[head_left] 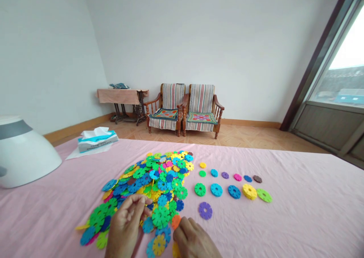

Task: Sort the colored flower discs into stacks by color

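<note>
A large heap of notched plastic building discs (160,216) in many colours lies on the pink cloth. My left hand (126,224) is over the near left part of this heap. Its thumb and fingers are curled together, and whatever may be between them is hidden. At the heap's near right edge, my right hand (196,237) is closed with its fingertips on an orange building disc (175,221). A yellow disc (175,249) is partly covered by that hand. To the right, a single purple disc (205,210) lies flat, apart from the heap.
Beyond the purple disc, larger discs (216,189) form a row, with smaller discs (225,175) in rows behind. A tissue pack (98,140) and a white rounded appliance (28,155) stand at the left. Two wooden armchairs (200,118) are against the far wall.
</note>
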The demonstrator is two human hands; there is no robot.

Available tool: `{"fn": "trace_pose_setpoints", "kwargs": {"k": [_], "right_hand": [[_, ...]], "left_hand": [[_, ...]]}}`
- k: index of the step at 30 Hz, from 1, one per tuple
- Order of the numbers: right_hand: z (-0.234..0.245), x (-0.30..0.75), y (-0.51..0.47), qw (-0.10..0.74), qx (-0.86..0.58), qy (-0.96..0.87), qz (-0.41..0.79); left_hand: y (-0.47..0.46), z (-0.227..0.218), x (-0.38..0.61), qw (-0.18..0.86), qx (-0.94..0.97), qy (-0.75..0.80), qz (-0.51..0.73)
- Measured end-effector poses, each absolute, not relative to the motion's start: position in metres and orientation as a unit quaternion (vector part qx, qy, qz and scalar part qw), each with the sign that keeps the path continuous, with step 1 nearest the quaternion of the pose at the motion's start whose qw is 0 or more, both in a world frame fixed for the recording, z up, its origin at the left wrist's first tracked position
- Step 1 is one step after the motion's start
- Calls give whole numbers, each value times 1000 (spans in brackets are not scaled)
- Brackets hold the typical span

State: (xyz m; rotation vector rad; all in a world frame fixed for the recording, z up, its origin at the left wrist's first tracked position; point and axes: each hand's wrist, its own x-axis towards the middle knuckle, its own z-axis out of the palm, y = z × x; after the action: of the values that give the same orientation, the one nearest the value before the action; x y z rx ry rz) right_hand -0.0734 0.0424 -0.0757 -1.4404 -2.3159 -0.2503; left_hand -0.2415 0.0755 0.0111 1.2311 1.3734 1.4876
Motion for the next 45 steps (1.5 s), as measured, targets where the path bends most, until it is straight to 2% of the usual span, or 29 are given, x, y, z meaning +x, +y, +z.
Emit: {"fn": "trace_pose_setpoints", "kwargs": {"k": [5, 13, 16, 19, 21, 25, 29, 34, 45], "right_hand": [[-84, -77, 37, 305, -476, -803, -189], [-72, -67, 34, 302, -442, -819, -206], [-77, -72, 35, 338, -467, -790, -209], [-62, -66, 33, 363, -476, -779, -185], [-38, -52, 35, 327, -470, -812, -110], [16, -5, 62, 262, -545, -794, 58], [35, 42, 122, 212, -606, -765, 50], [26, 70, 180, 188, -626, -756, 35], [16, 61, 200, 113, -613, -782, 27]], "left_hand": [[75, 13, -241, 366, 488, 546, 575], [75, 13, -241, 369, 483, 545, 577], [75, 15, -240, 368, 481, 547, 578], [76, 14, -241, 368, 481, 550, 575], [76, 12, -242, 369, 480, 551, 575], [76, 10, -242, 370, 478, 546, 580], [74, 13, -240, 377, 471, 541, 586], [73, 15, -240, 379, 470, 537, 589], [73, 13, -241, 371, 490, 545, 571]]}}
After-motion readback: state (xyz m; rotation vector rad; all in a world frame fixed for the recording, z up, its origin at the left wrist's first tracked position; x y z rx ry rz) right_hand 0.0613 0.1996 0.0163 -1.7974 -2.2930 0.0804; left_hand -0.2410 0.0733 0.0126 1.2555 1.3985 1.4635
